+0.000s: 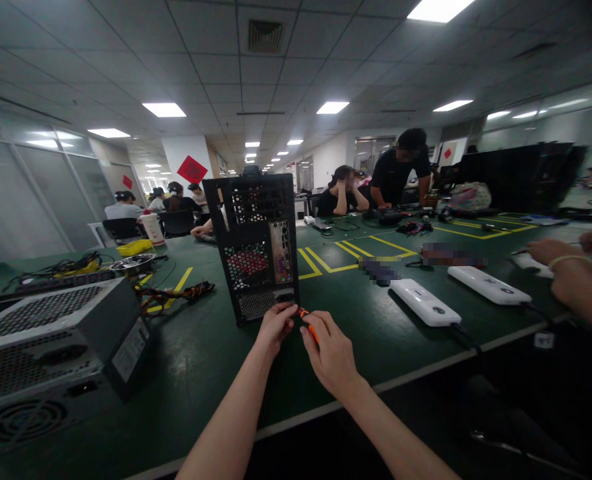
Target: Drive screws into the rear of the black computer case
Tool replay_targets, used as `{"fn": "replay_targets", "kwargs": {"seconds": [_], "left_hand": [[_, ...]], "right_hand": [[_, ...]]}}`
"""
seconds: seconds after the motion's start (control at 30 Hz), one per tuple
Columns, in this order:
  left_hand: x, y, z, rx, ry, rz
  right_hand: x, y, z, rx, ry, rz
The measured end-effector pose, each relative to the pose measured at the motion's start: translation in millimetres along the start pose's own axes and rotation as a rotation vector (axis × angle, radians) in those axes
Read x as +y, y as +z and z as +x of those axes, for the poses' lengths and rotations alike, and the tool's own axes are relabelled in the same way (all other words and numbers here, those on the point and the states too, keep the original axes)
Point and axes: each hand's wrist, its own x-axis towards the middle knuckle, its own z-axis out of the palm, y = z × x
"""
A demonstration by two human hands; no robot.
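A black computer case (259,247) stands upright on the green table, its perforated back panel towards me. My right hand (332,350) is closed round an orange and black screwdriver (313,332), whose front end points at the lower right corner of the case. At that same corner my left hand (276,327) has its fingers pinched together, close by the tool's tip and against the case's lower edge. Whatever sits between those fingertips is too small or hidden to make out. A metal bracket strip (281,253) with ports shows in the case's back panel.
To the left lies a grey power supply unit (66,347), with bundled cables (181,293) behind it. White power banks (423,301) with cords lie on the right. Another person's hand (559,257) reaches in at the right edge. A paper cup (153,229) stands farther back.
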Motion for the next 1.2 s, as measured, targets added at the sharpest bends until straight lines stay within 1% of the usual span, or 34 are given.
{"fn": "replay_targets", "kwargs": {"seconds": [0.07, 0.1, 0.3, 0.6, 0.67, 0.77, 0.83, 1.07, 1.2], "left_hand": [[0.1, 0.1, -0.2, 0.010, 0.000, 0.009], [0.3, 0.1, -0.4, 0.009, 0.000, 0.011], [-1.2, -0.2, 1.0, -0.020, 0.002, 0.004], [-3.2, -1.6, 2.4, -0.005, 0.003, 0.007], [-3.0, -1.3, 1.8, 0.004, -0.005, 0.020], [-3.1, -0.6, 1.7, 0.011, -0.002, 0.044], [-3.4, -0.4, 2.1, 0.010, 0.004, 0.051], [-5.0, -1.6, 3.8, 0.007, 0.012, 0.061], [-4.6, -1.2, 2.5, 0.003, 0.019, 0.061]], "right_hand": [[2.1, 2.0, -1.9, 0.027, 0.068, 0.021], [3.1, 2.9, -2.6, 0.028, 0.077, 0.025], [2.3, 3.2, -1.8, -0.033, -0.036, -0.054], [-0.8, 0.6, -2.1, -0.058, -0.038, 0.023], [1.0, 1.8, -3.4, -0.045, -0.017, 0.040], [3.8, 3.5, -5.0, -0.027, 0.082, 0.059], [4.8, 4.2, -5.1, -0.027, 0.119, 0.048], [2.6, 5.2, -2.0, -0.030, 0.008, -0.042], [0.9, 4.0, -2.5, -0.051, 0.006, -0.031]]}}
